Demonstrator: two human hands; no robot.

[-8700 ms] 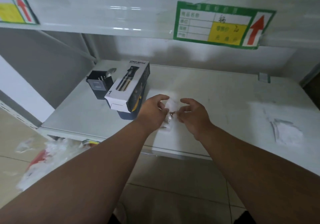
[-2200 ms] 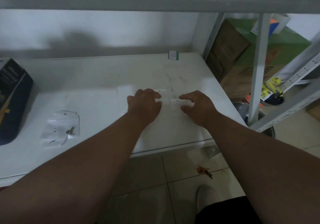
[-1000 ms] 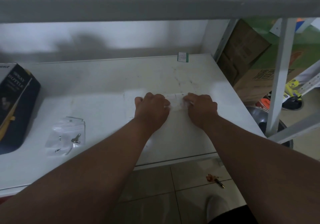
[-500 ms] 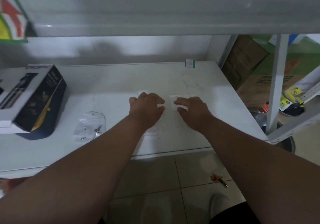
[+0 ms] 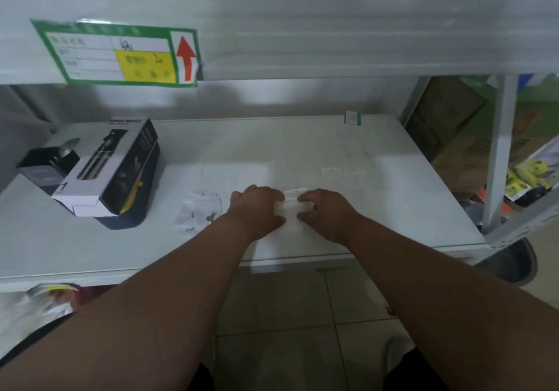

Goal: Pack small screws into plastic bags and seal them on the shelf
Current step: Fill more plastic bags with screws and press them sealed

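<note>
A small clear plastic bag (image 5: pixel 292 206) hangs just above the white shelf (image 5: pixel 393 209), held between my two hands. My left hand (image 5: pixel 257 209) grips its left side with curled fingers. My right hand (image 5: pixel 325 212) pinches its right side, thumb below and fingers above. To the left of my left hand a second clear bag with small screws inside (image 5: pixel 199 213) lies flat on the shelf, apart from both hands. More flat empty bags (image 5: pixel 343 176) lie further back on the right.
A black and white spray bottle box (image 5: pixel 112 169) and a small dark box (image 5: pixel 45 166) stand at the left of the shelf. A labelled upper shelf beam (image 5: pixel 302 36) hangs overhead. A grey upright post (image 5: pixel 499 154) stands at the right. Tiled floor lies below.
The view has tilted up and shifted left, bringing the green label and boxes into sight. Both hands stay together on the small bag, now nearer the bag of screws.
</note>
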